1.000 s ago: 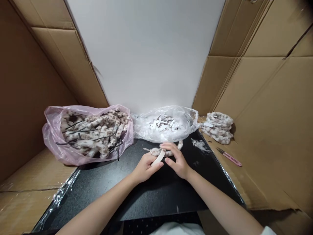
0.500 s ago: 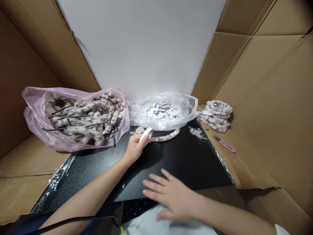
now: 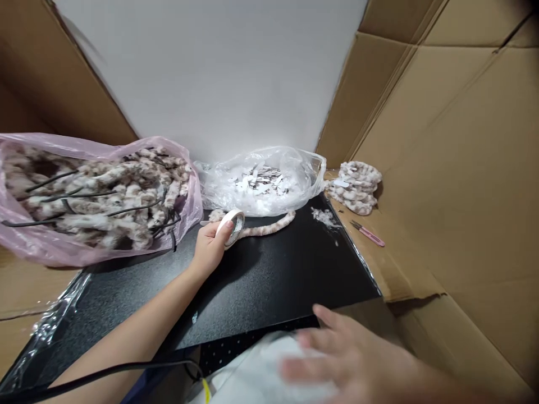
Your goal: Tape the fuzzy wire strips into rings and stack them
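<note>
My left hand (image 3: pixel 210 247) is closed around a roll of white tape (image 3: pixel 231 229), held on edge above the black table (image 3: pixel 273 275). Behind the roll, a fuzzy white-and-brown strip (image 3: pixel 269 228) lies curved on the table; its left part is partly hidden by the tape and hand. A small pale tip sticks out to the left of my fingers, too small to name. My right hand (image 3: pixel 337 359), blurred by motion, hovers over my lap at the table's near edge, fingers apart and holding nothing.
A pink plastic bag (image 3: pixel 189 163) of fuzzy strips with dark cords stands left. A clear bag (image 3: pixel 311 160) holds white and dark scraps. Right lie a fuzzy bundle (image 3: pixel 356 188), pink-handled snips (image 3: pixel 370 234) and fluff (image 3: pixel 325 217). Cardboard walls (image 3: pixel 463 157) flank the table. A black cable (image 3: pixel 126 367) crosses in front.
My right hand has moved right and down, nearer to me, and is now smeared. The camera has turned slightly right, shifting the scene left. My left hand keeps the tape roll.
</note>
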`<state>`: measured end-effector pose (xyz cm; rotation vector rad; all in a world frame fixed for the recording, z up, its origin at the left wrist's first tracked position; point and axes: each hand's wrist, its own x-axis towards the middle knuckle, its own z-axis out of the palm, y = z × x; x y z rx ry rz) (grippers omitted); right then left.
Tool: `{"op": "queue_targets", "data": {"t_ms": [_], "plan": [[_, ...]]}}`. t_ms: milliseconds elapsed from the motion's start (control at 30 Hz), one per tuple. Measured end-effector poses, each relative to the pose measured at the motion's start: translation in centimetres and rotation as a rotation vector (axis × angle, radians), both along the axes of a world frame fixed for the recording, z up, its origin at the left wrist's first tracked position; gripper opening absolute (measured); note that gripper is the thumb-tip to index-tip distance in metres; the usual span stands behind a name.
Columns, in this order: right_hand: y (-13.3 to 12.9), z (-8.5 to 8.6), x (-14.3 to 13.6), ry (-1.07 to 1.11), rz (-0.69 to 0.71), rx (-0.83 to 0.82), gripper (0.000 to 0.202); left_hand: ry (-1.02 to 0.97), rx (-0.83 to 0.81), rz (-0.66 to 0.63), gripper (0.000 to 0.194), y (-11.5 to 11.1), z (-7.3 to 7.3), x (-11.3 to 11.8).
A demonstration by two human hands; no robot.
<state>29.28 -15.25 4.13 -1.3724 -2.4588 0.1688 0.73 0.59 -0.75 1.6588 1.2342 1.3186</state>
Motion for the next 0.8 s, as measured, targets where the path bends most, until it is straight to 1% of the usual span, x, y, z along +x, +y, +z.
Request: {"op": "queue_targets", "data": {"t_ms": [33, 67, 100, 167, 200, 233, 267, 333, 367, 400, 433, 467, 533, 567, 600, 633, 733, 767, 800], "plan": [[0.8, -0.1, 0.6, -0.017, -0.032, 0.008, 0.059, -0.006, 0.000, 0.012, 0.048, 0.0, -0.1, 0.0], [1.8, -0.1, 1.6, -0.069, -0.125, 0.066, 0.058, -0.012, 0.003, 0.024, 0.048, 0.1, -0.1, -0.1], [2.8, 0.0, 2.8, -0.127, -0.297, 0.128, 0.057, -0.015, 0.006, 0.030, 0.048, 0.1, -0.2, -0.2], [3.8, 0.8, 4.8, -0.181, -0.740, 0.254, 0.062, -0.018, 0.009, 0.024, 0.049, 0.2, -0.3, -0.2], [3.8, 1.3, 5.2, -0.184, -0.867, 0.283, 0.066, -0.017, 0.010, 0.018, 0.049, 0.3, -0.3, -0.2], [3.5, 1.8, 5.2, -0.170, -0.844, 0.268, 0.071, -0.016, 0.009, 0.012, 0.049, 0.4, -0.4, -0.2], [3.1, 2.1, 4.8, -0.145, -0.666, 0.182, 0.073, -0.016, 0.006, 0.007, 0.049, 0.4, -0.4, -0.2], [2.6, 2.3, 3.4, -0.114, -0.114, -0.153, 0.071, -0.023, 0.000, 0.005, 0.049, 0.5, -0.6, -0.1], [2.7, 2.2, 2.8, -0.080, 0.087, -0.266, 0.069, -0.029, -0.001, 0.002, 0.049, 0.4, -0.6, -0.1], [3.0, 1.9, 2.5, -0.011, 0.151, -0.308, 0.064, -0.034, 0.000, -0.002, 0.049, 0.4, -0.6, -0.1], [3.7, 1.6, 2.4, 0.080, 0.091, -0.273, 0.059, -0.037, 0.004, -0.008, 0.049, 0.3, -0.6, -0.1], [4.4, 1.3, 2.5, 0.176, -0.054, -0.183, 0.055, -0.037, 0.009, -0.012, 0.048, 0.3, -0.6, -0.1], [5.9, 0.8, 2.8, 0.348, -0.395, 0.039, 0.046, -0.021, 0.020, -0.023, 0.048, 0.2, -0.5, -0.2], [6.3, 0.6, 2.8, 0.420, -0.490, 0.117, 0.050, -0.007, 0.026, -0.032, 0.048, 0.1, -0.4, -0.2], [6.6, 0.4, 2.6, 0.488, -0.509, 0.142, 0.049, 0.011, 0.034, -0.045, 0.048, 0.1, -0.3, -0.1], [6.8, 0.3, 2.3, 0.548, -0.465, 0.109, 0.048, 0.032, 0.041, -0.063, 0.048, 0.0, -0.3, -0.1], [7.8, 0.2, 1.3, 0.665, -0.223, -0.106, 0.050, 0.074, 0.055, -0.091, 0.049, -0.2, -0.4, -0.1], [8.7, 0.5, 1.1, 0.684, -0.204, -0.121, 0.053, 0.080, 0.053, -0.094, 0.049, -0.2, -0.5, -0.1], [10.1, 0.9, 1.0, 0.719, -0.259, -0.066, 0.056, 0.084, 0.047, -0.096, 0.049, -0.2, -0.6, -0.1]]}}
